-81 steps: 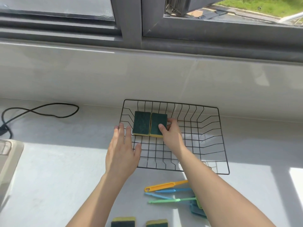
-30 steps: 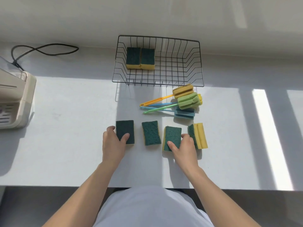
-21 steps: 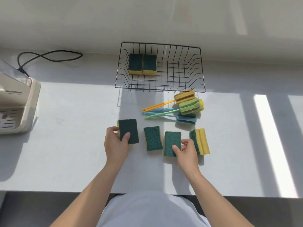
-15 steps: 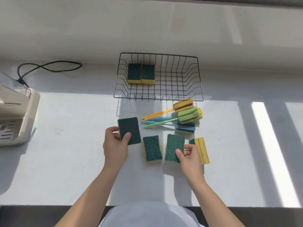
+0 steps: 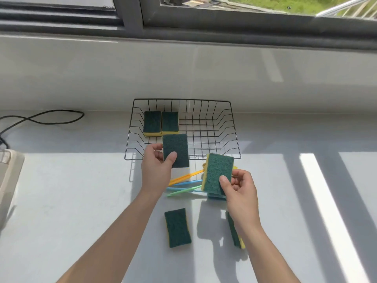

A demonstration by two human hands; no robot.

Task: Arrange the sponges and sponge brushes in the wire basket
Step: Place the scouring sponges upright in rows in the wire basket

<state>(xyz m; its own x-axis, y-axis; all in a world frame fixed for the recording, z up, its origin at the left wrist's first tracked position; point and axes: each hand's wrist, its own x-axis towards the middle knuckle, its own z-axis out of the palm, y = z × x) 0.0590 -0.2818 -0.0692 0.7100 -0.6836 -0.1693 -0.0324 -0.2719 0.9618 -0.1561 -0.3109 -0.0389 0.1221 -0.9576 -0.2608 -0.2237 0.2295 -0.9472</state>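
A black wire basket (image 5: 222, 127) stands on the white counter against the wall, with two green-and-yellow sponges (image 5: 160, 123) side by side in its back left corner. My left hand (image 5: 156, 170) holds a green sponge (image 5: 175, 153) in the air over the basket's front edge. My right hand (image 5: 238, 187) holds another sponge (image 5: 217, 173) in front of the basket's front right corner. One sponge (image 5: 177, 227) lies flat on the counter. Another sponge (image 5: 234, 233) stands on edge, partly behind my right forearm. The sponge brushes (image 5: 184, 184) with coloured handles lie in front of the basket, their heads hidden.
A black cable (image 5: 47, 118) loops on the counter at the back left. A cream appliance (image 5: 9, 180) sits at the left edge. Behind the basket rises the white wall under a window frame (image 5: 204, 23). Sunlight stripes cross the counter on the right.
Both hands have lifted a sponge each off the counter and carried them up toward the basket. The view has tilted upward, so the window shows again.
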